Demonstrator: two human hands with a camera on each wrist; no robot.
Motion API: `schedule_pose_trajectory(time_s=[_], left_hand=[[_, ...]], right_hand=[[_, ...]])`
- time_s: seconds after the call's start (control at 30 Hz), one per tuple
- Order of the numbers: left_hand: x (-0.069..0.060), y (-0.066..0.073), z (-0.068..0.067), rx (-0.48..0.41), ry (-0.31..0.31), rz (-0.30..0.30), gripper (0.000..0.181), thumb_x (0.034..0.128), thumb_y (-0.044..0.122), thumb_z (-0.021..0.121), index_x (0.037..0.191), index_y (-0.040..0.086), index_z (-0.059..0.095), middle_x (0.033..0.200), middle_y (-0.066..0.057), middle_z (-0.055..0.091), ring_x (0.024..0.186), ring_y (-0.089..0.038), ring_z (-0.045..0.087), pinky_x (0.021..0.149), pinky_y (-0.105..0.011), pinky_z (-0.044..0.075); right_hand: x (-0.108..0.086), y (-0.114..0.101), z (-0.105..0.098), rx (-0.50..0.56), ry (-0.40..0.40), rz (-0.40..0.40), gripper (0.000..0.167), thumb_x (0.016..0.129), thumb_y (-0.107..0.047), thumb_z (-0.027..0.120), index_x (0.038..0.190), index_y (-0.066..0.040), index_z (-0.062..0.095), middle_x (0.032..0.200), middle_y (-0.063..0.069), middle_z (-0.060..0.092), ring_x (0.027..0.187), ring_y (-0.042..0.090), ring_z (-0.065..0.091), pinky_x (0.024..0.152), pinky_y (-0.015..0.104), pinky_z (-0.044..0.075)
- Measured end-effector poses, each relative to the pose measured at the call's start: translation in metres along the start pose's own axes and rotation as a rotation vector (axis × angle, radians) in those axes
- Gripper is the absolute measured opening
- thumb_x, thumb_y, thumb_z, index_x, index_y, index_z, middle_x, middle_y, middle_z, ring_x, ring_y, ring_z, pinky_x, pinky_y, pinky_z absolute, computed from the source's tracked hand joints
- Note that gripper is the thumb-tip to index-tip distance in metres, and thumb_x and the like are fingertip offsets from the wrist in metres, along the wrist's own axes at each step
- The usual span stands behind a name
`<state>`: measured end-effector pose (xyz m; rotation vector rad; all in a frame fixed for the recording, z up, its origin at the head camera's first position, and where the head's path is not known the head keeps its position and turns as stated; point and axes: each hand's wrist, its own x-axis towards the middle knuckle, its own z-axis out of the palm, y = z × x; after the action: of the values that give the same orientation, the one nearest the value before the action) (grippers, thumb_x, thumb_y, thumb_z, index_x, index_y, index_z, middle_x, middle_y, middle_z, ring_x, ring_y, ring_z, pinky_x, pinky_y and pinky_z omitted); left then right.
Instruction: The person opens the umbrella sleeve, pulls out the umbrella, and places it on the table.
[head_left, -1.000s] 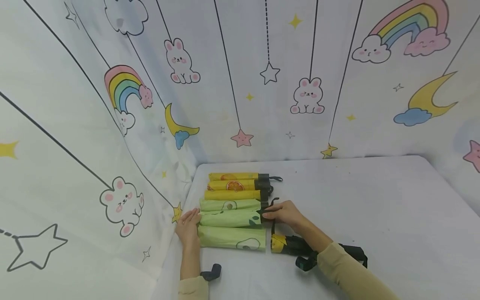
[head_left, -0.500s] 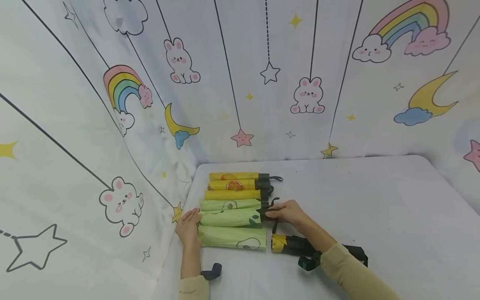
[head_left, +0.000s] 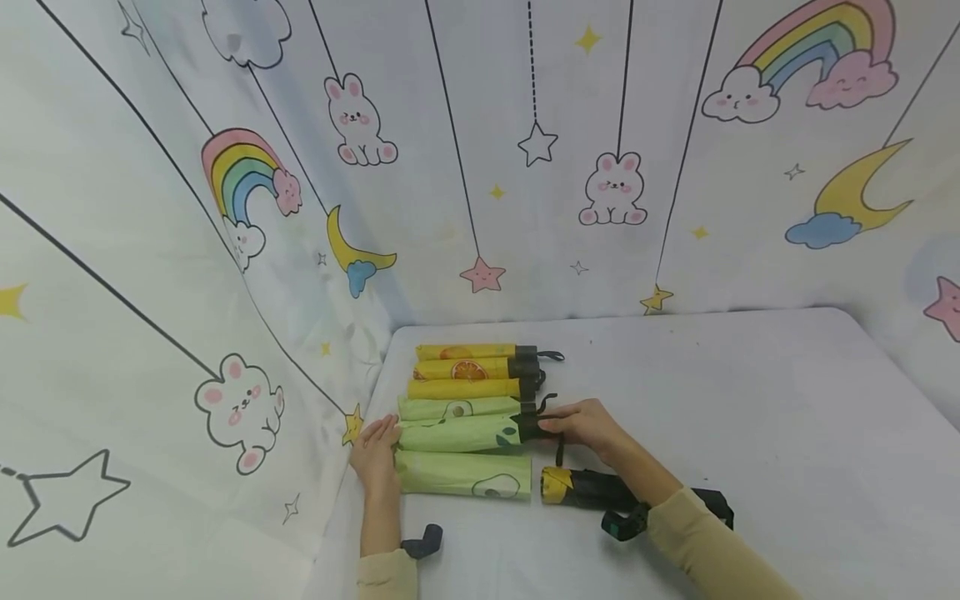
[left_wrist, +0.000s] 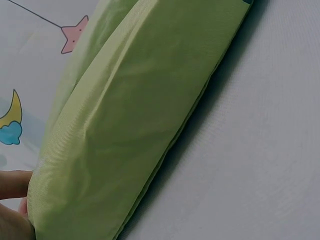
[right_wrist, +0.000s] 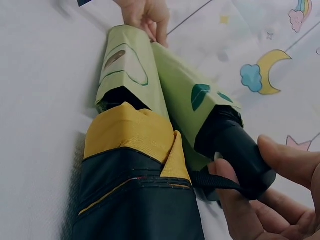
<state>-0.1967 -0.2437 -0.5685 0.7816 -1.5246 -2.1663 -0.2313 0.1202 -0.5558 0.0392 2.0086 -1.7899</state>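
Umbrella [head_left: 457, 434], pale green, is lower ctr of frame, black handle [right_wrist: 242, 157] to the right. R hand [head_left: 588, 423] has thumb + fingers bent round that handle; L hand [head_left: 375, 454] fairly straight-fingered, touching the left end, no grip apparent. Step prob = lining it up w/ the yellow row [head_left: 465, 369] above. Next move likely calls for nudging it parallel, w/o shoving lower green one [head_left: 450, 473], then easing off.

The right forearm [head_left: 648, 475] hides the middle of the black umbrella [head_left: 592, 490]; the left wrist view's edge crops the left hand [left_wrist: 14, 220].
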Motion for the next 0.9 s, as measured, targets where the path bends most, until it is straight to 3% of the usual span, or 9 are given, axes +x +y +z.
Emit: schedule_pose_trajectory(time_s=[0.17,0.47,0.9], left_hand=[[-0.001,0.002,0.002,0.001,0.001,0.010,0.049,0.0971,-0.010,0.065,0.142,-0.013,0.046,0.144,-0.028,0.058,0.129,-0.029,0.064,0.106,-0.029,0.053],[-0.002,0.003,0.003,-0.031,0.011,0.008,0.049,0.0951,-0.014,0.065,0.140,-0.014,0.046,0.142,-0.030,0.059,0.129,-0.030,0.064,0.100,-0.024,0.056],[-0.003,0.004,0.001,-0.018,-0.005,-0.011,0.052,0.0970,-0.011,0.065,0.144,-0.013,0.043,0.145,-0.029,0.057,0.134,-0.033,0.060,0.103,-0.025,0.055]], right_hand=[[-0.003,0.000,-0.004,0.028,0.012,0.011,0.041,0.089,-0.021,0.085,0.121,0.002,0.076,0.126,0.017,0.073,0.102,0.025,0.075,0.094,0.040,0.062],[-0.007,0.001,-0.014,0.028,0.033,0.016,0.046,0.087,-0.025,0.087,0.121,0.004,0.075,0.117,0.015,0.076,0.098,0.027,0.077,0.095,0.043,0.062],[-0.016,0.000,-0.022,0.028,0.037,0.020,0.044,0.088,-0.027,0.086,0.119,0.002,0.076,0.118,0.015,0.076,0.099,0.027,0.077,0.098,0.044,0.060]])
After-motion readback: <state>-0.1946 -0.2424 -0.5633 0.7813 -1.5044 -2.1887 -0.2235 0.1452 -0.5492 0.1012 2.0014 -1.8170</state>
